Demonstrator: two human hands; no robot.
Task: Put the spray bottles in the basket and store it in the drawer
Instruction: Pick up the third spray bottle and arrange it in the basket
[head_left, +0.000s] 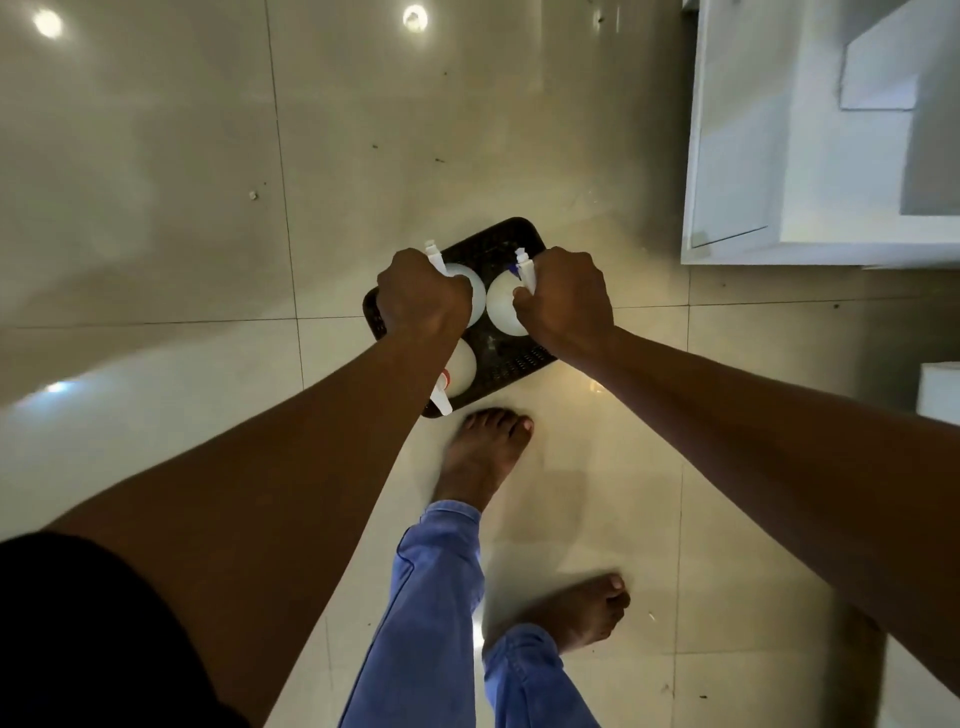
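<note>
A dark perforated basket (498, 244) lies on the tiled floor below me. My left hand (421, 296) is closed around the head of a white spray bottle (475, 293) standing in the basket's left side. My right hand (563, 299) grips the head of a second white spray bottle (501, 304), with a blue nozzle tip, beside it. A third white spray bottle (460, 369) with a red trigger stands in the near left corner, partly hidden by my left forearm.
An open white drawer (737, 156) juts out at the upper right. My bare feet (488, 457) stand just in front of the basket on the glossy tiles. A white object (940, 387) sits at the right edge.
</note>
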